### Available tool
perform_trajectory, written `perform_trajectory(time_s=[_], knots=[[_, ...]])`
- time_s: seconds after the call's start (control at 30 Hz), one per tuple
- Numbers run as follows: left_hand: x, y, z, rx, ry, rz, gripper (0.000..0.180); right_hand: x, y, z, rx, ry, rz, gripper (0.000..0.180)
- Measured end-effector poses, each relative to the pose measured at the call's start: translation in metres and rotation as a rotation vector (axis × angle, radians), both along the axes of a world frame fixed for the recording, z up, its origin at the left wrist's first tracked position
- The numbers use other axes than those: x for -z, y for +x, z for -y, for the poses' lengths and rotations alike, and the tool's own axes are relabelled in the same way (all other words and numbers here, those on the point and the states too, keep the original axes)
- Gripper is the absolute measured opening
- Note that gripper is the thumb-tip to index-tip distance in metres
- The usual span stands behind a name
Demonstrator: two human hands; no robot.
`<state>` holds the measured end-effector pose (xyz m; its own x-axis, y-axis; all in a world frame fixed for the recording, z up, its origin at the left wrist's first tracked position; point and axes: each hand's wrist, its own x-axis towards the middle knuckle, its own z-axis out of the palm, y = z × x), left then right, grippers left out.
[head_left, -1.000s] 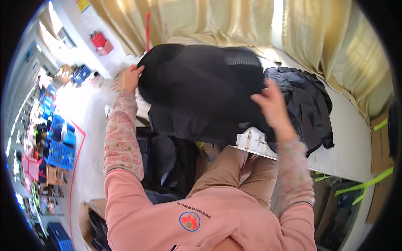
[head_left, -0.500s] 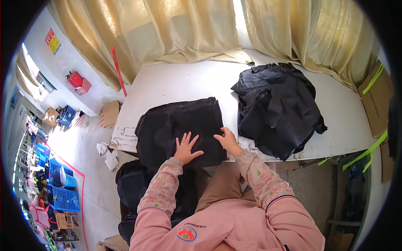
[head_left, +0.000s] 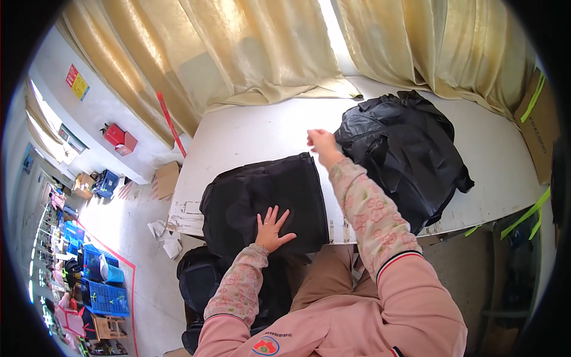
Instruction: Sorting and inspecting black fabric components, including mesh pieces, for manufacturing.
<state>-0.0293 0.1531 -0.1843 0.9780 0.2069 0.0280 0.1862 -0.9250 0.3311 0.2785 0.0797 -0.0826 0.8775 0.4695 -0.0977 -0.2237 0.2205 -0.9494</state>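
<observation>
A black garment [head_left: 264,193] lies spread flat at the near left part of the white table [head_left: 250,134], its lower edge hanging over the front. My left hand [head_left: 272,227] rests flat on it with fingers spread, near the table's front edge. My right hand [head_left: 321,144] is lifted above the garment's far right corner, fingers pinched together; whether it holds cloth I cannot tell. A heap of crumpled black garments [head_left: 404,152] sits just right of that hand.
Cream curtains [head_left: 250,53] hang behind the table. More dark clothing [head_left: 205,282] is piled on the floor below the front edge. A cardboard box [head_left: 168,177], red boxes [head_left: 121,138] and blue crates [head_left: 98,279] stand on the floor at left. Cardboard [head_left: 538,125] leans at right.
The garment came down from being held up and now lies flat. My right hand has moved from the garment's near edge up to its far right corner; my left hand stays pressed on it.
</observation>
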Motion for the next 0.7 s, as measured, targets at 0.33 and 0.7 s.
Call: perform_trajectory(time_s=[0.33,0.7], knots=[[0.000,0.001,-0.002,0.001,0.041,0.020,0.084,0.054,-0.021,0.010,-0.201,-0.653,0.642,0.050],[0.001,0.001,-0.001,0.009,0.046,0.031,0.083,-0.017,0.043,0.017,0.065,-0.282,0.407,0.023]])
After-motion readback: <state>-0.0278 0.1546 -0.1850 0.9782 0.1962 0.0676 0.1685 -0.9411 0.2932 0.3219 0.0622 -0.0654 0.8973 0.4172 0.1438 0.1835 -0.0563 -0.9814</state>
